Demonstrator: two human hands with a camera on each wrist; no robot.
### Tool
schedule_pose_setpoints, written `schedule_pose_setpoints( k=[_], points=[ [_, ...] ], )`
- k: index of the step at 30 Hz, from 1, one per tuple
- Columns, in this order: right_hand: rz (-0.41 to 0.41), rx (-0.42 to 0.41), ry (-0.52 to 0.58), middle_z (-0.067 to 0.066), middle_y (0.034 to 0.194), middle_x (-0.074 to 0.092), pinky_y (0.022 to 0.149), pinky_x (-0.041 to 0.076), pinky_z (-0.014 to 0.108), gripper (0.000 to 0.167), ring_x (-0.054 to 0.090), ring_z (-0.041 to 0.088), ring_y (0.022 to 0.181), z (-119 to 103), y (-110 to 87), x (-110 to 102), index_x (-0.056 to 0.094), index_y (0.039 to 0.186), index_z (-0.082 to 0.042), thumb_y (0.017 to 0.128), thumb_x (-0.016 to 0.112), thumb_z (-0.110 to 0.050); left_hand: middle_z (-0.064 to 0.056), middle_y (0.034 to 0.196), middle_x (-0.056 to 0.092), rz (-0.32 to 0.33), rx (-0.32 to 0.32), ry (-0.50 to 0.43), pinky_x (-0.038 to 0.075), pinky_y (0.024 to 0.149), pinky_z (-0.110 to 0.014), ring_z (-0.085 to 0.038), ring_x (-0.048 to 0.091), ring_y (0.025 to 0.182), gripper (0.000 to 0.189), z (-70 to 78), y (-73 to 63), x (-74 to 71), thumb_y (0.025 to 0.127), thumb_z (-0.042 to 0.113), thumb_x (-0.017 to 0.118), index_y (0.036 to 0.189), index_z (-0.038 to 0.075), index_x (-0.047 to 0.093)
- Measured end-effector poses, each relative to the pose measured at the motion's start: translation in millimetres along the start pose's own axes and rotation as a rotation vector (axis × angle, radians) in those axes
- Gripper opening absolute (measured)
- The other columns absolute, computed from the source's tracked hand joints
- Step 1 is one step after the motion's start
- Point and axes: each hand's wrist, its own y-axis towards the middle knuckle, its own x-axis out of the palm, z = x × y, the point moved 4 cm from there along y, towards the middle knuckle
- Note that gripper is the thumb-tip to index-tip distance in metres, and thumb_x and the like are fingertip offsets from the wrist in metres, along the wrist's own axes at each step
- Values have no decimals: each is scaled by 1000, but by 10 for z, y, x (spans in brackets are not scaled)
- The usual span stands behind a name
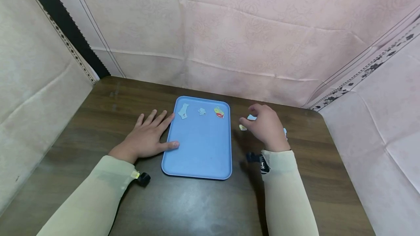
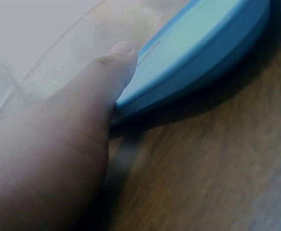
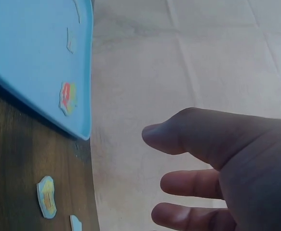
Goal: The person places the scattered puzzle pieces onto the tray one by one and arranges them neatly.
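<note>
Blue tray (image 1: 198,150) lies just right of my left hand (image 1: 146,139), which spreads flat, gripping nothing, thumb over the tray's edge, probably to steady it; my right hand (image 1: 267,126), empty, thumb and fingers apart, hovers near a yellow cutout (image 3: 46,198).

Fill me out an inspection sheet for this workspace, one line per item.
Surface: dark wood-grain table, with a light reflection at the near side.
Job's things: blue tray with three flat cutouts in a row near its far edge: pale blue, small blue, yellow-and-red. Right of it, on the table, a yellowish piece, a pale blue piece and another piece, partly hidden.
Clutter: nothing seen.
Hands: left hand, fingers spread, thumb over the tray's left rim; right hand above the loose pieces, no piece visible in its grasp.
Cables: nothing seen.
Surroundings: pale patterned cloth behind and at both sides.
</note>
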Motion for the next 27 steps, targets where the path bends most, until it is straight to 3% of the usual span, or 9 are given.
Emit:
schedule_pose_setpoints(
  k=[9, 16, 22, 27],
  points=[
    [-73, 43, 8, 18, 139, 73, 102, 61, 57, 54, 69, 35, 116, 113, 6, 123, 71, 140, -7, 101, 82, -41, -14, 191, 13, 8, 1, 1, -5, 134, -81, -49, 0, 176, 114, 14, -3, -6, 97, 98, 44, 183, 33, 9],
    [-163, 81, -18, 15, 120, 78, 90, 64, 52, 55, 71, 33, 100, 189, 53, 273, 70, 143, -7, 102, 80, -43, -14, 191, 11, 0, -2, 9, -7, 134, -81, -49, -1, 176, 115, 9, 0, 3, 95, 100, 41, 183, 34, 6],
    [-174, 87, -17, 18, 129, 78, 96, 65, 58, 52, 74, 36, 109, 235, 76, 359, 71, 142, -5, 103, 77, -39, -13, 191, 12, 4, -6, 9, -5, 135, -80, -48, -1, 177, 114, 11, 0, 1, 96, 98, 44, 183, 34, 7],
    [-164, 75, -33, 17, 125, 79, 94, 64, 55, 46, 74, 35, 107, 249, 103, 433, 74, 137, -5, 103, 78, -35, -13, 191, 13, 6, -8, 3, -4, 135, -80, -48, 0, 177, 113, 8, -2, 0, 97, 97, 46, 183, 34, 9]
  ],
)
